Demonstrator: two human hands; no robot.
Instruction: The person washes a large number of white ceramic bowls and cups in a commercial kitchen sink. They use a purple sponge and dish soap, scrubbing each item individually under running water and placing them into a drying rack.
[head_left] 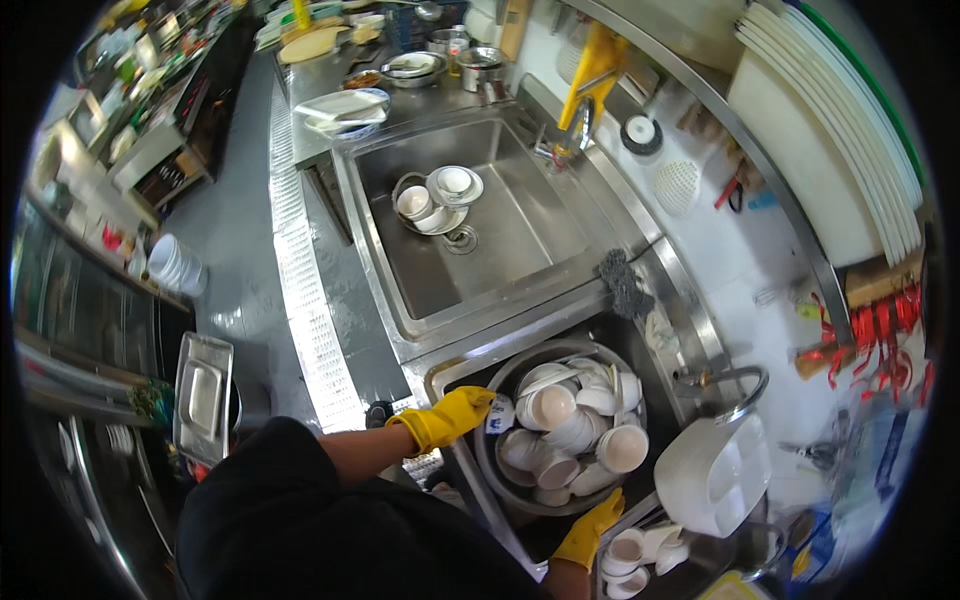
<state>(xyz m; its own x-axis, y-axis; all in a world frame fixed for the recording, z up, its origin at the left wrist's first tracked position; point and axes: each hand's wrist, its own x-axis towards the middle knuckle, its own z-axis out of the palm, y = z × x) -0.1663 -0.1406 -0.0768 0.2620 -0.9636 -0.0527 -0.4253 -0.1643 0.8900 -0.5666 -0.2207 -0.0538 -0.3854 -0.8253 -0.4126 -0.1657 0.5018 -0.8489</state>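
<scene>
My left hand (447,418), in a yellow rubber glove, is closed at the left rim of a large round metal basin (487,458). At its fingertips is a small white bowl with blue markings (499,414). My right hand (590,532), gloved in yellow too, rests by the basin's near right edge, fingers stretched out, with nothing seen in it. Piled inside the basin are several white bowls (622,449), tilted and overlapping. The basin stands in a dark sink. More white bowls and spoons (627,549) sit to the right of my right hand.
Beyond lies a steel sink (530,235) holding a few stacked bowls and plates (437,200). A grey scrubber (626,284) lies on the ledge. On the right are a curved faucet (745,385) and a white container (715,470). A metal pan (205,395) stands at the left.
</scene>
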